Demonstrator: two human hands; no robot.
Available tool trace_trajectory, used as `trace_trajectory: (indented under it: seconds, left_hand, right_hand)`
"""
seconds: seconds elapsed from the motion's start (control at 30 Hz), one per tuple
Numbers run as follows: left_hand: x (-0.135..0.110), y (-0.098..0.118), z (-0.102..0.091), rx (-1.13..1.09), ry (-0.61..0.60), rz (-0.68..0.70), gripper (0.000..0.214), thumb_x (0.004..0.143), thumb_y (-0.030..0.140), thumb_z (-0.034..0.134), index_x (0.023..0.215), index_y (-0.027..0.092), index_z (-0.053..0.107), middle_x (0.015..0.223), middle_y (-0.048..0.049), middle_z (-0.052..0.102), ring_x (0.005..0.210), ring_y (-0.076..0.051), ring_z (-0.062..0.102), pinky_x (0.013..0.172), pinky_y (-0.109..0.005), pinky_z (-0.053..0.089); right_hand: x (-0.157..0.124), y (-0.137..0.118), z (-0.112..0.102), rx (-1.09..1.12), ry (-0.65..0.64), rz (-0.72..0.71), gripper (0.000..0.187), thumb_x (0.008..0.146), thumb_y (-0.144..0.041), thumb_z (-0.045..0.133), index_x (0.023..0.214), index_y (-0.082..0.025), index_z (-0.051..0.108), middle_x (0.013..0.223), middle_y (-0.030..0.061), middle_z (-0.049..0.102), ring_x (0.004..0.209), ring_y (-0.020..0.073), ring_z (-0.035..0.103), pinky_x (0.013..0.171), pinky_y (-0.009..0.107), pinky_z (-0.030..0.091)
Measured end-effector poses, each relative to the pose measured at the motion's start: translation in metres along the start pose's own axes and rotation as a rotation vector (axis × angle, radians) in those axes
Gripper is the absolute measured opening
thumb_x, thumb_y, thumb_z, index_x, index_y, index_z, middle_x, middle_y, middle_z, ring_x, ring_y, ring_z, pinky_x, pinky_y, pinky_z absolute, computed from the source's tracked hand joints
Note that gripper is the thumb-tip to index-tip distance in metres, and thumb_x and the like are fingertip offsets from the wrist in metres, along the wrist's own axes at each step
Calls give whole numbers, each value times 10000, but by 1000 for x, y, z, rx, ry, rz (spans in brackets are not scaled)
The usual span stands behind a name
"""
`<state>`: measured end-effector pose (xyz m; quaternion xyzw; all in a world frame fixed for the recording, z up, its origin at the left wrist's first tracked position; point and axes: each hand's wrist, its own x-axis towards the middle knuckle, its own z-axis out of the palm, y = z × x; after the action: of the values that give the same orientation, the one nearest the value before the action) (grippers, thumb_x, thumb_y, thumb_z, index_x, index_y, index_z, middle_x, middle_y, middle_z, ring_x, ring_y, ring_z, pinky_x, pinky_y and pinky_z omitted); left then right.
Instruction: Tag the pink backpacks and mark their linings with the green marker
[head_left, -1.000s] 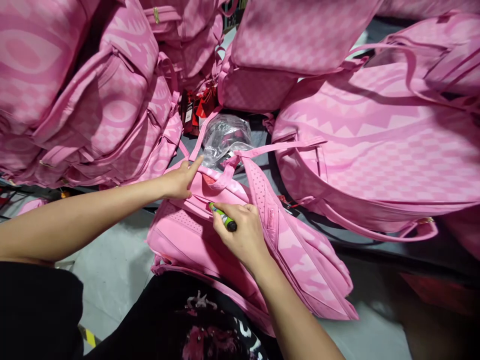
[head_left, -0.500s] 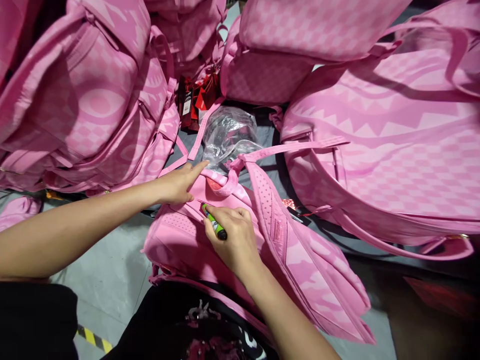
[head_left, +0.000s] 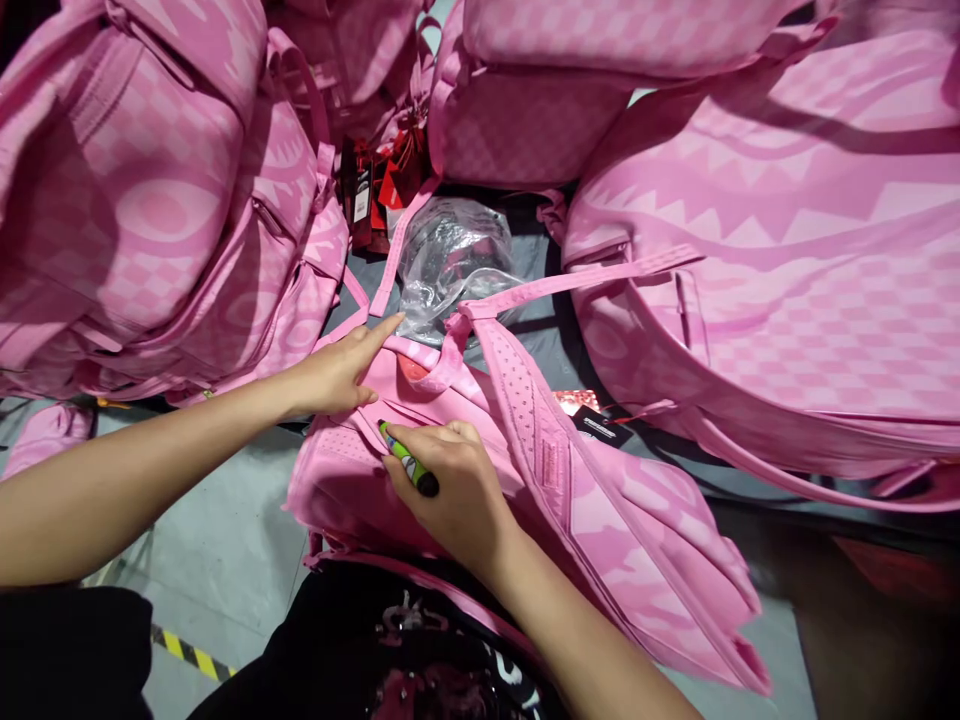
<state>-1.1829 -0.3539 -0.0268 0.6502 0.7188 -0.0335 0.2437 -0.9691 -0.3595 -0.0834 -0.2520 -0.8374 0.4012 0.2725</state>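
Note:
A pink backpack [head_left: 337, 490] with camouflage print and perforated shoulder straps lies tilted across my lap and the edge of a dark surface. My left hand [head_left: 337, 370] rests on its upper left edge, index finger stretched out and thumb apart; the other fingers are mostly hidden. In my right hand [head_left: 457, 480] is a slim green marker-like tool [head_left: 409, 460] with a rounded black end. Its green tip points at a narrow pink strap on the backpack, close to my left thumb. I cannot tell whether the tip touches.
Pink backpacks stand at the left [head_left: 172, 210] and a large one at the right [head_left: 757, 290], with more behind. A crumpled clear plastic bag [head_left: 454, 260] lies beyond my hands. Red and black tags [head_left: 375, 190] hang nearby. Yellow-black tape [head_left: 191, 652] marks the grey floor.
The view has shifted slightly, so the hands and backpack appear a little further left. My right hand still holds the green tool near the strap, and my left hand stays on the backpack.

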Motion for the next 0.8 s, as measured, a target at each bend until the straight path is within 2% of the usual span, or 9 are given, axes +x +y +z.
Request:
trace_trajectory:
  seconds: [0.17, 0.37, 0.53, 0.67, 0.8]
  left_hand:
    - [0, 9, -7, 90, -80, -61, 1090, 785, 215, 660, 1581, 272, -81, 1452, -173, 387, 1124, -239, 598, 868, -302, 481]
    - [3, 8, -12, 167, -139, -74, 1063, 795, 208, 662, 1578, 265, -54, 1391, -179, 455, 1136, -269, 613, 859, -311, 484]
    - [4, 2, -8, 150, -79, 3, 1046, 794, 214, 671, 1573, 261, -25, 1263, -131, 521, 1038, -229, 631, 833, -288, 480]
    - [3, 3, -8, 150, -99, -29, 1054, 803, 194, 675, 1574, 275, -39, 1215, -111, 514, 912, -189, 641, 791, -272, 478]
    - [2, 8, -10, 169, -117, -59, 1035, 823, 180, 659, 1578, 260, -43, 1233, -124, 507, 959, -207, 637, 794, -276, 476]
  right_hand:
    - [-1, 0, 2, -118, 39, 20, 285, 926, -282, 587, 1162, -176, 707, 1019, 73, 770, 955, 247, 694, 857, 402, 413]
    - [2, 4, -1, -72, 32, 15, 276, 905, -256, 607, 1149, -186, 715, 966, 56, 781, 888, 230, 712, 837, 397, 425]
    - [9, 6, 2, -22, 23, 0, 262, 891, -241, 620, 1134, -226, 715, 963, 25, 789, 879, 209, 728, 809, 389, 415]
    - [17, 7, 7, 6, 3, -37, 269, 891, -228, 628, 1148, -222, 709, 1064, 29, 778, 950, 208, 728, 796, 385, 406]
    - [18, 5, 7, -59, -15, 4, 285, 911, -225, 597, 1176, -205, 699, 1004, 48, 785, 888, 213, 723, 788, 388, 409]
